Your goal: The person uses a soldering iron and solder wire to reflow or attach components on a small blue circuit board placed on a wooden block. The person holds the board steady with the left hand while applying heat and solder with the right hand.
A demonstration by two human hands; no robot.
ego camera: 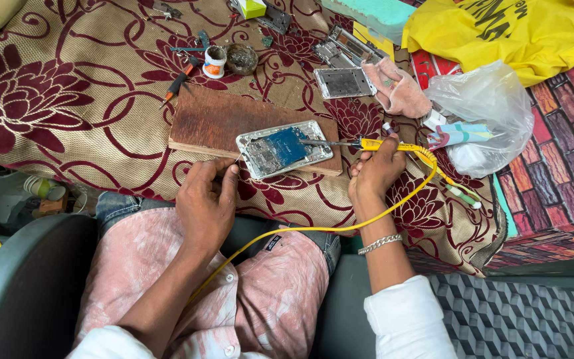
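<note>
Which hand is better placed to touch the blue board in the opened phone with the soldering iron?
The right hand. It already holds the yellow soldering iron, whose tip lies over the blue board. The left hand only rests at the opened phone's near corner.

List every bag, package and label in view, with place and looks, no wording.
Yellow plastic bag: top right, crumpled, dark print.
Clear plastic bag: below the yellow one, translucent, packets inside.
Small box: top centre, yellow-green.
Small pot: above the wooden board, white with orange label.
</note>
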